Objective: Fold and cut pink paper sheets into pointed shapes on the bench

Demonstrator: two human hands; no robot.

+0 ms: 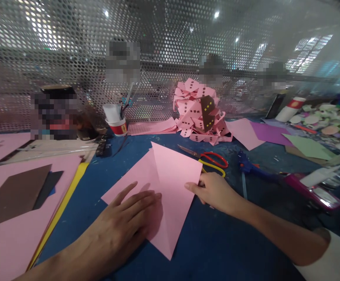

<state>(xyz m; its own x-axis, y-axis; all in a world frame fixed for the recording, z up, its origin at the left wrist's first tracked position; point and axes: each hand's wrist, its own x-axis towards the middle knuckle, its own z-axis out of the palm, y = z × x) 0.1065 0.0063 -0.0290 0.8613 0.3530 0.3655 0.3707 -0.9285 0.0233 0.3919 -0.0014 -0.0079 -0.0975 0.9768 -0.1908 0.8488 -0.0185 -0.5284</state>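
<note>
A sheet of pink paper with a crease down its middle rests on the blue table, its right part lifted. My left hand lies flat on the left half, fingers spread toward the crease. Pinched between thumb and fingers of my right hand is the sheet's right edge. Just behind that hand are scissors with red and yellow handles. A blue glue gun lies to the right of them.
Behind the sheet stands a pile of folded pink paper pieces with dark squares. Brown paper lies on pink sheets at left. A red-and-white cup holds tools. Coloured sheets and a magenta device are at right, before a perforated metal screen.
</note>
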